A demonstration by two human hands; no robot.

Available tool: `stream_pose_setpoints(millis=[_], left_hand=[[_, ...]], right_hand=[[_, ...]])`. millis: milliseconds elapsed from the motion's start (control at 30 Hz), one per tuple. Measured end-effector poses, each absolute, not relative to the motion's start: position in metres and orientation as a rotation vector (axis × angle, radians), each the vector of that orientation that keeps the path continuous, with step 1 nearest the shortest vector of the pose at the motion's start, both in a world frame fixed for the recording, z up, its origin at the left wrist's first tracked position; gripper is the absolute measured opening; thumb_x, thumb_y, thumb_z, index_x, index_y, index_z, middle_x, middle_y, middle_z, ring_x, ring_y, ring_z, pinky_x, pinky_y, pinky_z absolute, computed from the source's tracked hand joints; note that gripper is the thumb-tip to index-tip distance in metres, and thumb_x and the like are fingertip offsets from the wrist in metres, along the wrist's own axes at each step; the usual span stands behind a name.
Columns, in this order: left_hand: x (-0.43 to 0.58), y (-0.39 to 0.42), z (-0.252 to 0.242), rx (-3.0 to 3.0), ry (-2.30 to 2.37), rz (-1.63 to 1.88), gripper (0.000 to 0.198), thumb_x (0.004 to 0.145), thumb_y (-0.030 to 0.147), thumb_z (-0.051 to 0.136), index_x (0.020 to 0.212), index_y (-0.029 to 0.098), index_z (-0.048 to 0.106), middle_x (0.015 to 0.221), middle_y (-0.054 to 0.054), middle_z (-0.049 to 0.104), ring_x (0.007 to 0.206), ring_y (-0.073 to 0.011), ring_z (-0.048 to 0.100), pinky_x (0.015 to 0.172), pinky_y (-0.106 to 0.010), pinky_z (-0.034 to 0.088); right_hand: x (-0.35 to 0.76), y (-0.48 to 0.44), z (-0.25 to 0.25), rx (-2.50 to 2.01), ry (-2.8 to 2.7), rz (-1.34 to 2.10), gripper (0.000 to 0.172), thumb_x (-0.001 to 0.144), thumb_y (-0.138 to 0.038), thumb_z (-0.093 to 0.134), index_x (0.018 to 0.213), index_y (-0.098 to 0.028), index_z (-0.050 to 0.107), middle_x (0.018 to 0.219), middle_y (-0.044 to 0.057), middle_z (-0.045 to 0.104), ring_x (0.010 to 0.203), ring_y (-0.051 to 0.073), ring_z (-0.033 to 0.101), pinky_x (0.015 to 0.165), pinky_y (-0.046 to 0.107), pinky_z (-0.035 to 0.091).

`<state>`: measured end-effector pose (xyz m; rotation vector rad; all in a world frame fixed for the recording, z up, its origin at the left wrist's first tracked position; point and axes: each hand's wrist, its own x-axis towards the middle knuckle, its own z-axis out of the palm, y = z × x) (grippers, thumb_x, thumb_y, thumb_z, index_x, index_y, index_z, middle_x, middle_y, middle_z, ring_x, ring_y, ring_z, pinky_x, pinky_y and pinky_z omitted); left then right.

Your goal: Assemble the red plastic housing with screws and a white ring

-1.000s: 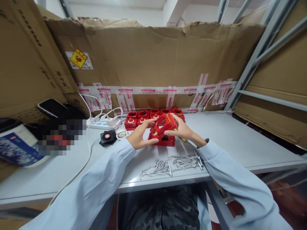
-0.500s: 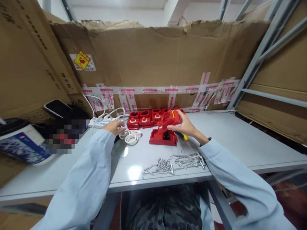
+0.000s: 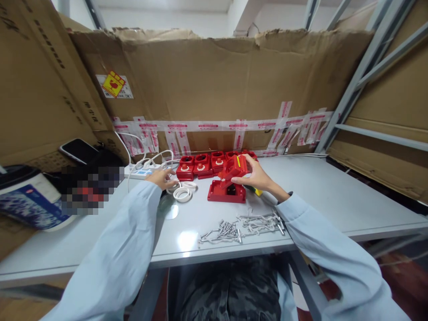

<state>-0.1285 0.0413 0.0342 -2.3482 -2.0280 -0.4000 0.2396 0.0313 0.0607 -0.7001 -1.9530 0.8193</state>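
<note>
My right hand (image 3: 257, 174) grips a red plastic housing cover (image 3: 238, 164), fingers behind it and thumb in front. The cover tilts over an open red base box (image 3: 222, 192) on the table; dark parts show between the two. At the left, my left hand (image 3: 162, 179) hovers beside several white rings (image 3: 182, 195), its thumb and fingers apart. Whether a fingertip touches the nearest ring cannot be seen. Behind the base stands a row of red housings (image 3: 201, 166) with round openings and small domed knobs. A yellow-and-black handle (image 3: 258, 191) lies partly behind my right hand.
Loose screws (image 3: 228, 230) and thin metal pieces (image 3: 262, 223) lie near the front edge. A clear disc (image 3: 172, 212) rests below the rings. A white power strip (image 3: 142, 172) with cables, a phone (image 3: 79, 150) and a bucket (image 3: 31, 200) are leftward. Cardboard (image 3: 207, 84) walls the back.
My left hand has shifted slightly right, towards the rings. My right hand and the red cover have moved slightly left and down, with the cover still tilted over the base.
</note>
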Motion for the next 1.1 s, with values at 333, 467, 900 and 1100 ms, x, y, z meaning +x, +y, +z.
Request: stream_pose_setpoints(millis=[333,467,900,1100], left_hand=[[-0.127,0.044,0.043,-2.379,-1.886,-0.359,0.028,0.076,0.038,0.049,0.089,0.02,0.067,0.091,-0.009,0.067,0.088,-0.0259,0.061,0.078,-0.035,0.046],[-0.115,0.034,0.056,-2.264,-1.731,-0.666,0.037,0.086,0.038,0.037,0.096,0.016,0.065,0.102,-0.013,0.062,0.099,-0.0264,0.056,0.087,-0.038,0.043],[-0.011,0.008,0.055,-2.65,-1.271,-0.98,0.031,0.093,0.028,0.034,0.1,0.019,0.063,0.093,-0.007,0.064,0.084,-0.0186,0.061,0.078,-0.03,0.047],[-0.017,0.024,0.027,-2.772,-1.402,-0.696,0.035,0.086,0.018,0.036,0.107,0.017,0.064,0.102,-0.012,0.064,0.089,-0.0234,0.063,0.078,-0.036,0.049]], right_hand=[[0.241,0.033,0.056,-0.766,-2.005,0.704,0.067,0.056,-0.041,0.08,0.11,-0.021,0.046,0.113,0.008,0.06,0.106,0.027,0.057,0.096,0.046,0.042],[0.24,0.034,0.055,-0.716,-1.983,0.727,0.068,0.055,-0.04,0.081,0.109,-0.022,0.045,0.108,0.007,0.061,0.1,0.025,0.06,0.092,0.045,0.045],[0.237,0.028,0.062,-0.659,-1.827,0.806,0.059,0.059,-0.043,0.078,0.103,-0.022,0.045,0.107,0.008,0.061,0.102,0.025,0.06,0.09,0.043,0.047],[0.237,0.03,0.061,-0.648,-1.823,0.807,0.058,0.059,-0.042,0.078,0.102,-0.022,0.045,0.107,0.008,0.062,0.101,0.025,0.061,0.089,0.043,0.048]])
